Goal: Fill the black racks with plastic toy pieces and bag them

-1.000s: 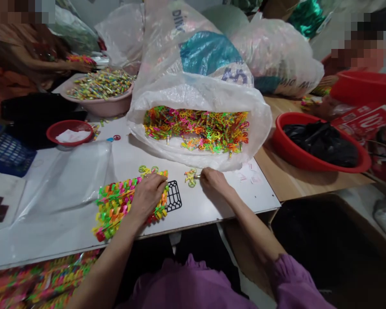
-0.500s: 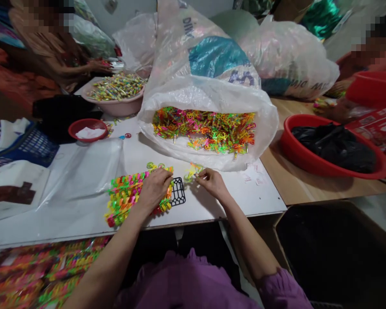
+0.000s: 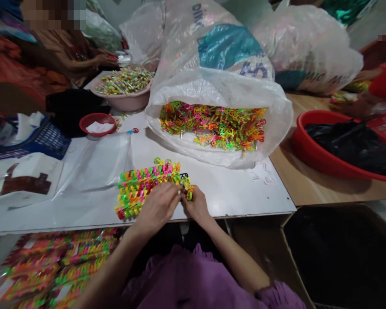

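Note:
A long bundle of interlinked neon plastic pieces (image 3: pixel 138 191) lies on the white table top (image 3: pixel 231 193), with my left hand (image 3: pixel 157 206) over its right end. My right hand (image 3: pixel 196 204) pinches a small yellow-green plastic piece (image 3: pixel 188 191) close to my left fingertips. A black plastic grid (image 3: pixel 184 175) shows only at its top edge, the rest hidden behind my hands. A few loose linked pieces (image 3: pixel 162 161) sit just beyond the bundle.
A white sack (image 3: pixel 218 137) of loose coloured pieces lies open ahead. A pink basin (image 3: pixel 125 102), a small red bowl (image 3: pixel 85 124) and a red basin (image 3: pixel 300 139) holding black plastic surround it. A co-worker's hand (image 3: pixel 104 60) works at the far left. Packed strips (image 3: pixel 58 266) lie below the table's front edge.
My right hand has moved left, next to my left hand, and now pinches the small yellow-green piece. The black grid has become mostly hidden. The view has shifted slightly.

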`<action>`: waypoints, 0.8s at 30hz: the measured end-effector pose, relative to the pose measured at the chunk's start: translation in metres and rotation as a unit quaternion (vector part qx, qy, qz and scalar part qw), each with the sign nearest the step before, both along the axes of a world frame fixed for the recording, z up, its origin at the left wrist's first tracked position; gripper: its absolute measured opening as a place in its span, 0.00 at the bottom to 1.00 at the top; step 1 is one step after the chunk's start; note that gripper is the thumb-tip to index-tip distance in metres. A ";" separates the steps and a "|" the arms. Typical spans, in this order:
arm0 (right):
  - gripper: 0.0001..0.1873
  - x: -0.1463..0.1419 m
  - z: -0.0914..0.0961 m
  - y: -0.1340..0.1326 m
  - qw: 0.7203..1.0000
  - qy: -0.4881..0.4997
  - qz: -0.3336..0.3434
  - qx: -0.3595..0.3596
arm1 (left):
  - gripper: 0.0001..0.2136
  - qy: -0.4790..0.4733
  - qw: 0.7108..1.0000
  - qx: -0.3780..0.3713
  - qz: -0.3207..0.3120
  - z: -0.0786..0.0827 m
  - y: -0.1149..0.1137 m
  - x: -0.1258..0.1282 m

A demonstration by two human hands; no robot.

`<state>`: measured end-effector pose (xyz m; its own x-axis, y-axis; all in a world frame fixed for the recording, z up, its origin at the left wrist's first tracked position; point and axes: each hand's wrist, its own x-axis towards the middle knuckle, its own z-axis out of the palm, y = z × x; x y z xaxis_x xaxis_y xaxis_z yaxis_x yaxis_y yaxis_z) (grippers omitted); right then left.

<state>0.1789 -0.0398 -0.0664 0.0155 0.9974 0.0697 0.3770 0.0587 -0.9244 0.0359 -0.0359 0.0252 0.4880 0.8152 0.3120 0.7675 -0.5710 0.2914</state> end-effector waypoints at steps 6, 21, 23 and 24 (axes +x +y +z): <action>0.04 0.004 -0.004 -0.009 0.990 -0.114 0.044 0.066 | 0.15 -0.005 1.000 -0.012 0.000 -0.016 -0.015 0.005; 0.07 0.002 0.006 0.001 0.939 -0.311 0.136 0.047 | 0.11 0.022 0.996 0.074 0.037 -0.029 -0.016 0.014; 0.07 0.003 0.006 0.004 0.932 -0.320 0.160 0.049 | 0.12 0.032 0.993 0.107 0.030 -0.037 -0.017 0.010; 0.08 0.003 0.006 0.005 0.930 -0.323 0.169 0.050 | 0.12 0.035 0.992 0.117 0.026 -0.042 -0.017 0.008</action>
<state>0.1815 -0.0344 -0.0606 -0.3752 0.9257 0.0471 0.7962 0.3479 -0.4950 0.0438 -0.0527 -0.0169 0.4734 0.7490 0.4635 0.8118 -0.5752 0.1003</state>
